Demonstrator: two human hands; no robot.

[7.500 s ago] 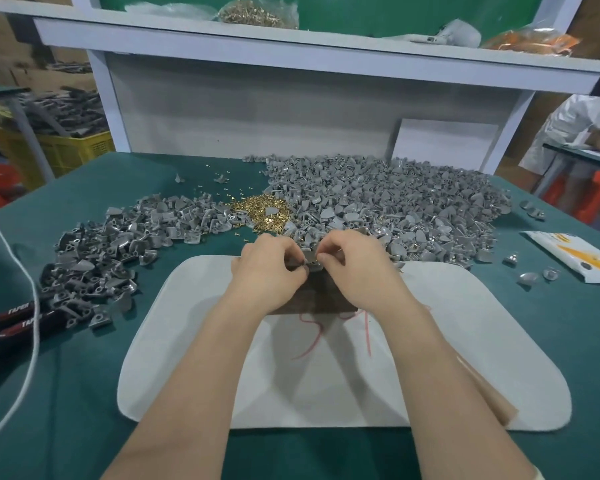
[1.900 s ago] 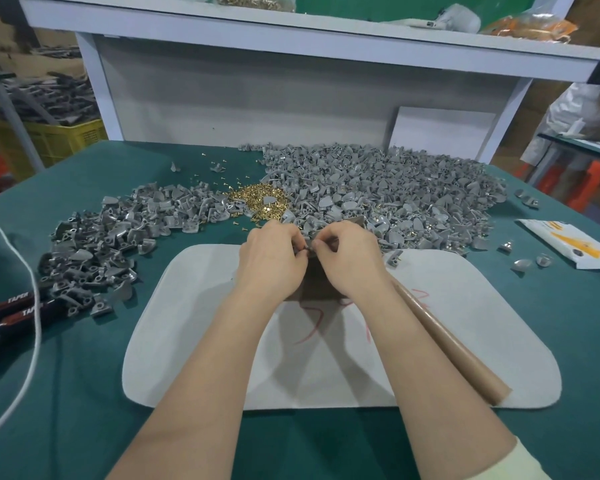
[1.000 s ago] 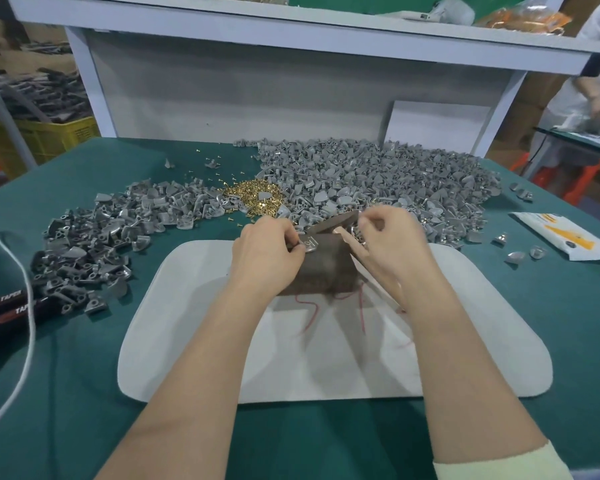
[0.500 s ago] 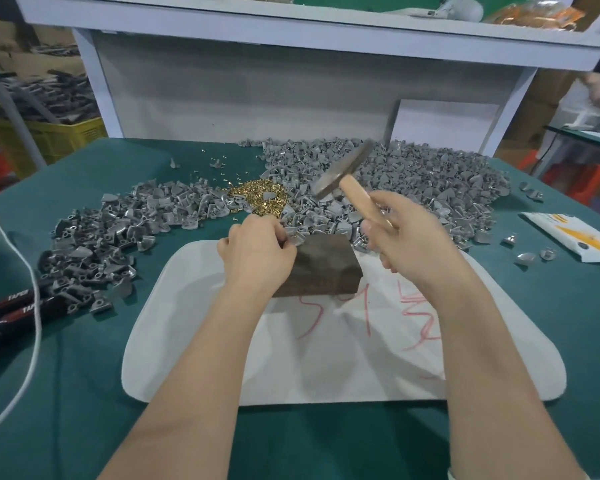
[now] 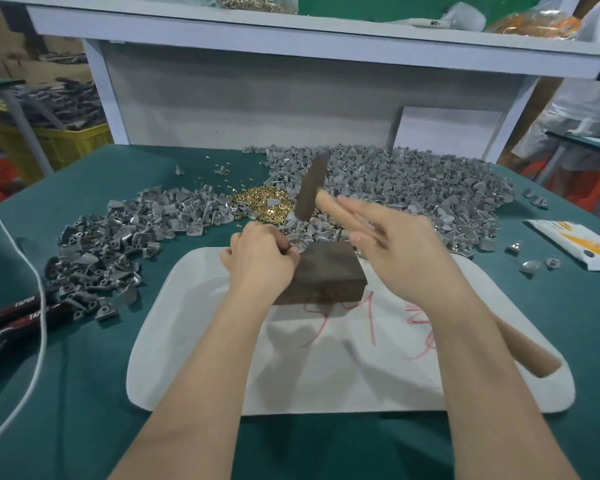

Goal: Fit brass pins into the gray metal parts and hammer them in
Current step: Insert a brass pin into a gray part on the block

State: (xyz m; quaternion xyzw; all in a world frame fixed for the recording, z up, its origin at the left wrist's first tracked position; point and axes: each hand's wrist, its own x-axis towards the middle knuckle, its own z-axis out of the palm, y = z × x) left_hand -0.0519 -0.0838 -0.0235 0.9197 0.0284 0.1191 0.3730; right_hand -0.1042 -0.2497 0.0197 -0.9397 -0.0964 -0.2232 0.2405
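My left hand (image 5: 262, 263) pinches a small gray metal part (image 5: 298, 248) against the far left corner of a dark block (image 5: 329, 273) on the white mat (image 5: 326, 375). My right hand (image 5: 400, 252) grips the wooden handle of a hammer (image 5: 311, 189), blurred with motion, its dark head raised above the block. The pin in the held part is hidden by my fingers. Behind the block lie a small heap of brass pins (image 5: 262, 204), a big pile of gray parts (image 5: 413, 188) to the right and a smaller pile (image 5: 118, 244) to the left.
Black-handled pliers (image 5: 18, 317) and a white cord (image 5: 32, 306) lie at the left edge. A white-and-orange packet (image 5: 579, 242) and loose parts (image 5: 530, 265) sit on the green cloth at right. A shelf (image 5: 291, 32) overhangs the back. Another person (image 5: 582, 109) stands at far right.
My right hand has picked up the hammer and is swinging it above the block; the head sits a little nearer the held part than half a second ago. My left hand keeps pinching the part.
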